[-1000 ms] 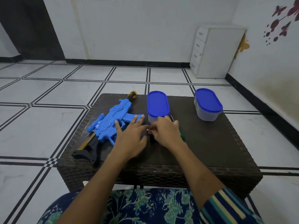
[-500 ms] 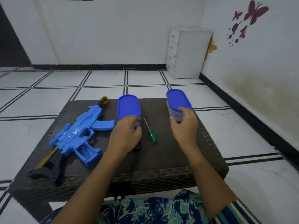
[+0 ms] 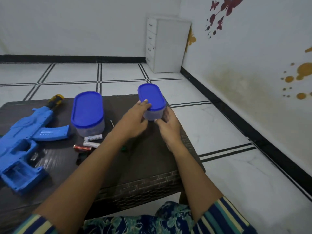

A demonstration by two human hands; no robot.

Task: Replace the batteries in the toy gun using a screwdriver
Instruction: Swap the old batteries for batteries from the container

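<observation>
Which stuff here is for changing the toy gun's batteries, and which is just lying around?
For the job: toy gun, three batteries, screwdriver, right blue-lidded container (left hand and right hand hold it, so probably needed).

Just lying about: left blue-lidded container, white drawer cabinet, butterfly wall stickers.

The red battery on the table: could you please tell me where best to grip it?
Probably pinch the red cylindrical battery by its two ends, from above: it lies flat on the dark woven table, with a white battery close along its far side.

home room: butterfly wall decals point(image 3: 224, 7), drawers point(image 3: 166, 44)
</observation>
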